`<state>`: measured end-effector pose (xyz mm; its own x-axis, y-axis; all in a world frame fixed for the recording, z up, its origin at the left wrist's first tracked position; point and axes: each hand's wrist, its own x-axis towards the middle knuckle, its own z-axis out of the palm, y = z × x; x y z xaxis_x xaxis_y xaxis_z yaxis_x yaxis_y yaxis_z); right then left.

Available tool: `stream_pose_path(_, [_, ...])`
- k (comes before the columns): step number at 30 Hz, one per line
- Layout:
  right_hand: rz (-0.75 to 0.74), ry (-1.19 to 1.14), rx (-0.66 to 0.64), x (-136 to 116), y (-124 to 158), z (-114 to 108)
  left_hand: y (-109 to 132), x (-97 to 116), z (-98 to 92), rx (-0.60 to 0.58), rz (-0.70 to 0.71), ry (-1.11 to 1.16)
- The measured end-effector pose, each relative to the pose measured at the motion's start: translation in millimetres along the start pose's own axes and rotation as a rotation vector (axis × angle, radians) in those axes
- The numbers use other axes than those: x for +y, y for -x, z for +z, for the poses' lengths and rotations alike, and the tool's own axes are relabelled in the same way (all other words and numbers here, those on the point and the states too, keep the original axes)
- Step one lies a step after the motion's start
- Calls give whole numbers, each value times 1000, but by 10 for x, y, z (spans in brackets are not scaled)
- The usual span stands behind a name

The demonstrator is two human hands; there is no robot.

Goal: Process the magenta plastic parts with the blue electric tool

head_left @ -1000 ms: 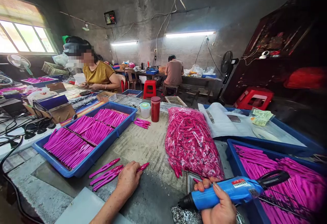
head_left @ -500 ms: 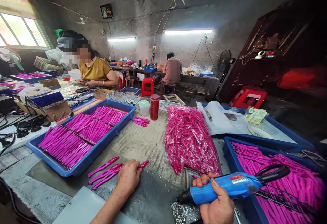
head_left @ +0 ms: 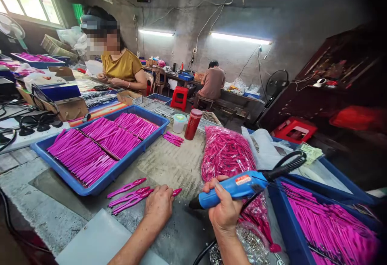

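Observation:
In my right hand [head_left: 224, 206] is a blue electric screwdriver [head_left: 231, 188], its black nose pointing left above the table and its cord trailing behind. My left hand [head_left: 159, 203] lies low on the table, fingers closed around a pink plastic piece [head_left: 177, 192] whose glossy pointed end sticks out to the right. Most of that piece is hidden under the hand. Just left of it, several slender forked pink pieces [head_left: 128, 187] lie side by side. Small metal parts [head_left: 254, 243] fill a container beneath my right forearm.
A blue tray [head_left: 87, 190] of pink strips stands left; another blue tray [head_left: 279, 220] stands right. A clear bag of pink pieces [head_left: 226, 152], a red bottle [head_left: 192, 125] and a small tub [head_left: 179, 124] are ahead. A co-worker [head_left: 122, 69] sits across the table.
My right hand has carried the screwdriver left and up, nearer my left hand. The left hand keeps its hold on the pink piece. The camera view has tilted and shifted.

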<state>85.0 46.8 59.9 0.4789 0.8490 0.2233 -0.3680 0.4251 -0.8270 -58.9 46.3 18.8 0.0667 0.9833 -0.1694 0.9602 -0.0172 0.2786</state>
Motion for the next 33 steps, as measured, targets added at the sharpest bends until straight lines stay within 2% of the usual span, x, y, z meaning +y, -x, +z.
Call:
stream_pose_path(4, [-43,23,-64,158,-61,171,6,-6,29,17,6,19])
stream_pose_path(9, [-69,50,-123,287,-88,280,9,5,30,16,20,16])
stream_pose_path(13, [-69,50,-166,341,-98,310,12,3,42,26,28,5])
stream_pose_path(33, [-43,73,-182,374,-99,363,12,-8,81,68,42,29])
